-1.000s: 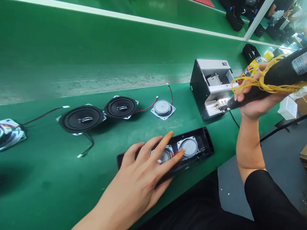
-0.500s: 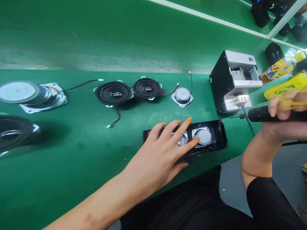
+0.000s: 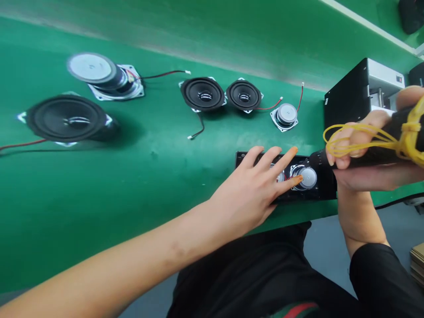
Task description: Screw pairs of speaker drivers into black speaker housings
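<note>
From the head camera, the left hand (image 3: 255,194) lies flat with fingers spread on the black speaker housing (image 3: 323,187), grasping nothing. The housing sits at the near edge of the green bench (image 3: 159,176), under both hands. The right hand (image 3: 361,154) is clenched round a black electric screwdriver (image 3: 380,141) wound with yellow bands, its tip above the housing's right end. A grey box machine (image 3: 351,101) stands just behind that hand. Loose speakers (image 3: 205,93) lie beyond and left of the left hand, with bare green surface between.

Green bench (image 3: 99,185), black speaker cones (image 3: 204,93), yellow bands (image 3: 364,137), orange nails (image 3: 294,150).
</note>
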Demonstrator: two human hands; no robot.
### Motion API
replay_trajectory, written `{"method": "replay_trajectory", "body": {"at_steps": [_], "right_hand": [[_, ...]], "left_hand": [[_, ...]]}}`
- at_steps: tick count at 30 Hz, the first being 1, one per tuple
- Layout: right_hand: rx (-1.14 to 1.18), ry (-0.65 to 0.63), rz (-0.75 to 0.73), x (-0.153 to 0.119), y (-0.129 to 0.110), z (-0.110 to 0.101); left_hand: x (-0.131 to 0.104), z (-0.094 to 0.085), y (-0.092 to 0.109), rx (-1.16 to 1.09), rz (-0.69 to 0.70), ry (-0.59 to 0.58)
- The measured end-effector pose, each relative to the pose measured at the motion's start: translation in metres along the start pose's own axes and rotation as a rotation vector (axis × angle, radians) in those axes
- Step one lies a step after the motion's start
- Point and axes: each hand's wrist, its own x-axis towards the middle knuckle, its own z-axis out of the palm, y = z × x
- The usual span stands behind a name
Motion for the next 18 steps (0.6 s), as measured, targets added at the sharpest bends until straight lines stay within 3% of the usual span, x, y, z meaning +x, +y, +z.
{"method": "replay_trajectory", "body": {"at_steps": [2,6,8,12,16,18], "right_hand": [[-0.003,0.037,0.019,-0.0004,0.0065,0.0018],[-0.059,-0.028,-0.048,0.0023,0.0104,-0.0028],[-0.097,-0.075,0.0,0.0035,0.0105,-0.0028],[-0.057,-0.012,0.046,0.0046,0.0093,0.0],[-0.08,-0.074,0.139,0.0066,0.0058,0.0008],[-0.046,-0.036,0.141,0.0074,0.0044,0.001]], "left_hand": [[0.0001,-0.0003,0.0001,0.001,0.002,-0.003],[0.0006,-0.0011,0.0003,0.01,0.013,0.014],[0.0008,-0.0013,0.0005,0.018,0.012,0.023],[0.0008,-0.0021,0.0011,0.024,0.013,0.026],[0.0006,-0.0027,0.0015,0.027,0.013,0.016],[0.0007,-0.0025,0.0016,0.032,0.01,0.012]]}}
